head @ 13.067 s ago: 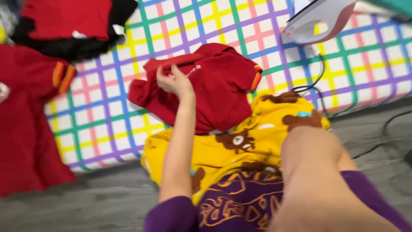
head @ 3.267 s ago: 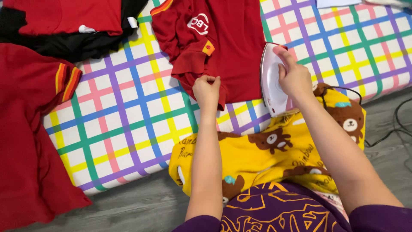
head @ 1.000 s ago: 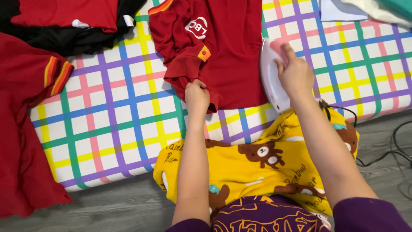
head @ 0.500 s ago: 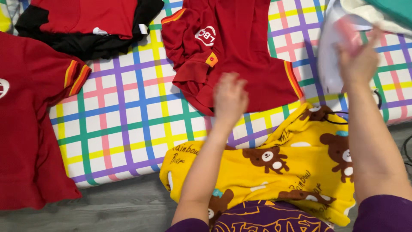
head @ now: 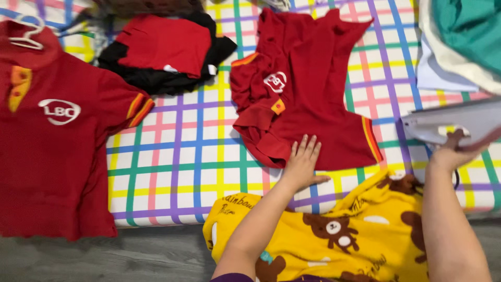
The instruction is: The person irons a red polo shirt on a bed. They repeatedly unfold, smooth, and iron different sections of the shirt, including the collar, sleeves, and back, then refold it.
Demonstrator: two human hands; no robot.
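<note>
**Iron lifted away, palm flat on the red shirt**

Half a second ago the left hand was a blur above the cloth; now it lies flat, and the iron has swung out to the right edge.

Head view: the left hand [head: 302, 164] rests palm down, fingers spread and straight, on the lower hem of the red polo shirt [head: 308, 89] — it seems to pin the fabric smooth against the checked ironing pad [head: 177, 156]. The shirt lies spread near the pad's middle, one sleeve crumpled at its left, a white rounded logo on the chest and a small orange square tab just below it.

The right hand [head: 451, 151] is closed around the handle of the white iron [head: 454, 122], which it holds tilted and raised off the pad, well apart from the shirt — probably to keep the hot plate clear of the cloth.

A second red shirt [head: 57, 151] with a white oval logo lies at the left on a white hanger [head: 23, 36]. Folded red and black clothes [head: 164, 52] sit at the top, teal and white cloth [head: 462, 36] at the upper right, and a yellow bear-print fabric [head: 334, 235] lies nearest the person.
</note>
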